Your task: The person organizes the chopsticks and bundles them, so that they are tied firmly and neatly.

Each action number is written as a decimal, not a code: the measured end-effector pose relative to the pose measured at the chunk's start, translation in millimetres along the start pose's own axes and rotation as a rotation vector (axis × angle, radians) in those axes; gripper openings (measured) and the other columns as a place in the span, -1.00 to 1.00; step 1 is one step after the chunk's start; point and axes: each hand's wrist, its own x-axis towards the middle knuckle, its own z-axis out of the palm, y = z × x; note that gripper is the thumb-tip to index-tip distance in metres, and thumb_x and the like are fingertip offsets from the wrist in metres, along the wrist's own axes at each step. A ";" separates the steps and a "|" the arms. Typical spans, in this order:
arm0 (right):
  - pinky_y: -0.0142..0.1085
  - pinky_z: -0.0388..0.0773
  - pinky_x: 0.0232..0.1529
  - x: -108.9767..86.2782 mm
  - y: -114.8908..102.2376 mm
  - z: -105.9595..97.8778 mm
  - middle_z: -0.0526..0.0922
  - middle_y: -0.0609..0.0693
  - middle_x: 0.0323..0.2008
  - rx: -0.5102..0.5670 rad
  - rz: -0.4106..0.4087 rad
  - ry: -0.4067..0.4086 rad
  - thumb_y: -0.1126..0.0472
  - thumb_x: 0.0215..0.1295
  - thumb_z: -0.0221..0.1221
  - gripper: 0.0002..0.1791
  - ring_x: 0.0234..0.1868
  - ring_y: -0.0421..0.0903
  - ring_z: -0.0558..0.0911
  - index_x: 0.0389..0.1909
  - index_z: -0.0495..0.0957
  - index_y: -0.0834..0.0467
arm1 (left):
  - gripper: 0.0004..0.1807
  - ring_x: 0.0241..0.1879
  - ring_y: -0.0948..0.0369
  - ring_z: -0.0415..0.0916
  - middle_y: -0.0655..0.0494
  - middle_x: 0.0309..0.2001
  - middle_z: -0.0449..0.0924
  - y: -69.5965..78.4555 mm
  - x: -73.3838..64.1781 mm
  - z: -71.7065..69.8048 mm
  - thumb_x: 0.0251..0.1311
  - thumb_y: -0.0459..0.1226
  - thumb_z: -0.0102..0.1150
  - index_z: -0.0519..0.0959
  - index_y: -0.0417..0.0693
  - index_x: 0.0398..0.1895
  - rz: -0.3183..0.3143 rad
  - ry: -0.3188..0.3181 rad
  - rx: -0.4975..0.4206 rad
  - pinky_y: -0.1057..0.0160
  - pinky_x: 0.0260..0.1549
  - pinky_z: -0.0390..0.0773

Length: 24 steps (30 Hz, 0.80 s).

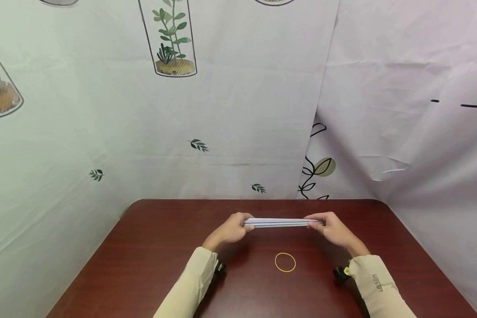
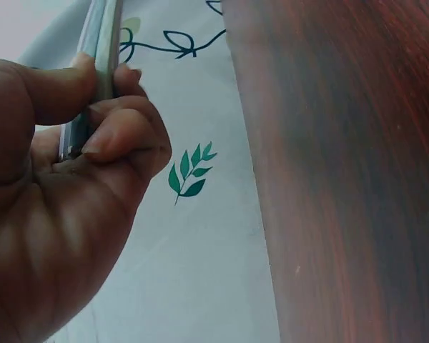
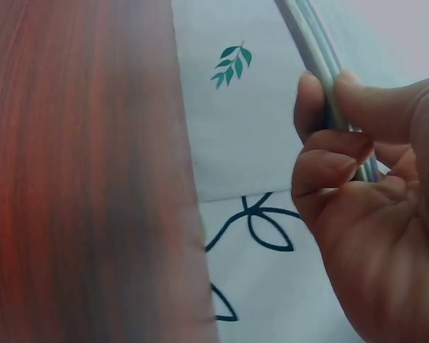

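Observation:
A thin, pale stack of paper point(image 1: 278, 222) is held level above the table, its layered long edge facing me in the head view. My left hand point(image 1: 232, 228) grips its left end, thumb on the near side and fingers curled around it. At the other end my right hand point(image 1: 335, 229) pinches the stack between thumb and fingers. Both wrist views show the stack's narrow edge point(image 2: 102, 43) running out of the grip. On the tabletop, closer to me than the stack and apart from both hands, lies a yellow rubber band point(image 1: 275, 262).
The dark red-brown wooden table point(image 1: 163, 256) has rounded far corners. White fabric point(image 1: 242, 110) printed with plants and leaves hangs behind it and along both sides. Dark devices, one of them a wrist camera point(image 1: 340, 274), sit under the cream sleeves.

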 end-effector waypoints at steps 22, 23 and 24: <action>-0.42 0.32 -0.61 -4.8 -45.8 0.2 0.70 0.15 -0.40 -0.007 -0.089 0.160 0.55 0.16 0.25 -0.81 -0.58 -0.35 0.36 -0.18 0.65 0.50 | -0.80 -0.34 0.24 0.48 0.03 -0.26 0.68 19.3 -0.6 8.2 0.19 -0.41 0.28 0.66 -0.23 -0.11 0.047 0.259 -0.024 0.27 -0.26 0.49; -0.42 0.32 -0.61 -5.2 -44.5 0.4 0.70 0.17 -0.41 -0.002 -0.085 0.160 0.55 0.17 0.25 -0.81 -0.58 -0.35 0.36 -0.18 0.64 0.51 | -0.79 -0.34 0.25 0.48 0.04 -0.26 0.68 19.4 -0.4 8.9 0.19 -0.38 0.30 0.67 -0.22 -0.11 0.049 0.258 -0.031 0.28 -0.26 0.49; -0.42 0.33 -0.61 -5.2 -41.3 1.0 0.70 0.20 -0.40 0.001 -0.078 0.159 0.55 0.17 0.25 -0.81 -0.57 -0.35 0.38 -0.18 0.64 0.51 | -0.79 -0.35 0.26 0.48 0.05 -0.26 0.69 19.5 -0.2 9.5 0.19 -0.36 0.32 0.67 -0.20 -0.11 0.049 0.260 -0.030 0.29 -0.27 0.49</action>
